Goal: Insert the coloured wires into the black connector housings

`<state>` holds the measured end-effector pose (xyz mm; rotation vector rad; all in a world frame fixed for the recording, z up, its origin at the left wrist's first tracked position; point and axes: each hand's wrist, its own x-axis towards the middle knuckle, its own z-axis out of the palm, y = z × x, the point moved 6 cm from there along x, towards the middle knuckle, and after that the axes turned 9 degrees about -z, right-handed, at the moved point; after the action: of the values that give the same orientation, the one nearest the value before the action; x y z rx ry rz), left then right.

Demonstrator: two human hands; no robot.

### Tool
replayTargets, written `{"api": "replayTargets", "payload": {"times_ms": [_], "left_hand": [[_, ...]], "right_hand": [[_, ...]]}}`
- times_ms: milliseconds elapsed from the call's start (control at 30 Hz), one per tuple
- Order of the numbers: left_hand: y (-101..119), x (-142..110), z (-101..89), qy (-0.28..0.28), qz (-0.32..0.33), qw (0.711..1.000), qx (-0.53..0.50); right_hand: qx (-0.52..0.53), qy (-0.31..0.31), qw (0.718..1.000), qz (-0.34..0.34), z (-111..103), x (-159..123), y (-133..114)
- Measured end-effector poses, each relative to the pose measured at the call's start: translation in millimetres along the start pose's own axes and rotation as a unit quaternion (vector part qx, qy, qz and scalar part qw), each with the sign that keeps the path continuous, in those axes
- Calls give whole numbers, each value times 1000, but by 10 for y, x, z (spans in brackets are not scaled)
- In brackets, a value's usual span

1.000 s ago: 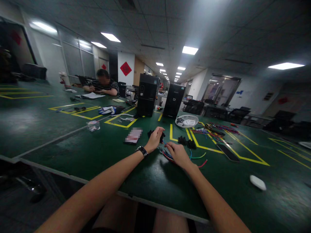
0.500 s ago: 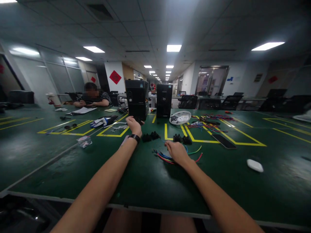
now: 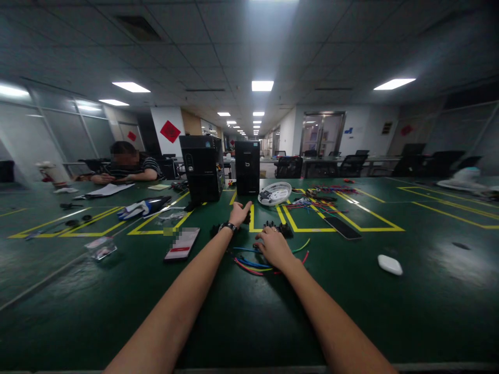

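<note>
My left hand [image 3: 238, 214], with a dark band on its wrist, reaches over the green table. Its thumb stands out from the other fingers, which are partly hidden beside something dark. A black block-like part [image 3: 215, 229] shows left of that wrist, partly covered. My right hand [image 3: 272, 245] hovers low over a loose bundle of coloured wires [image 3: 249, 264], its fingers bent but apart. Whether it touches a wire I cannot tell. Just beyond it sit black block-like parts [image 3: 286, 230], partly hidden by the fingers.
Two black computer towers [image 3: 200, 171] stand ahead, near a white basket [image 3: 275, 194]. A phone [image 3: 182, 244] and a clear plastic box [image 3: 100, 248] lie left. At right are a black flat panel [image 3: 343, 227] and a white case [image 3: 390, 265]. Another person [image 3: 128, 163] sits far left.
My view has turned slightly right. My left hand has moved right and its thumb has spread. My right hand's pinched fingers have opened above the wires. The phone beside my left forearm is uncovered.
</note>
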<state>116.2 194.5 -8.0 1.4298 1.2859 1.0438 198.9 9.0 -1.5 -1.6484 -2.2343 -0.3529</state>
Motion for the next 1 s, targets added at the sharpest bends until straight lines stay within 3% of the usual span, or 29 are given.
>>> {"api": "replayTargets", "payload": {"times_ms": [167, 300, 467, 600, 767, 900, 1000], "left_hand": [[-133, 87, 193, -31, 13, 982, 187], [-41, 167, 263, -86, 32, 957, 275], [139, 272, 286, -159, 65, 932, 320], [174, 251, 315, -169, 106, 931, 304], [229, 30, 418, -167, 188, 935, 251], [262, -224, 598, -237, 239, 914, 228], [235, -380, 716, -276, 257, 896, 234]], "right_hand": [[10, -79, 997, 21, 127, -23, 90], [26, -86, 996, 26, 112, -10, 50], [26, -83, 994, 62, 91, -10, 72], [31, -63, 995, 76, 92, -10, 87], [49, 0, 987, 153, 7, -10, 196], [82, 124, 964, 222, -176, -29, 350], [127, 215, 940, 232, -272, -62, 455]]}}
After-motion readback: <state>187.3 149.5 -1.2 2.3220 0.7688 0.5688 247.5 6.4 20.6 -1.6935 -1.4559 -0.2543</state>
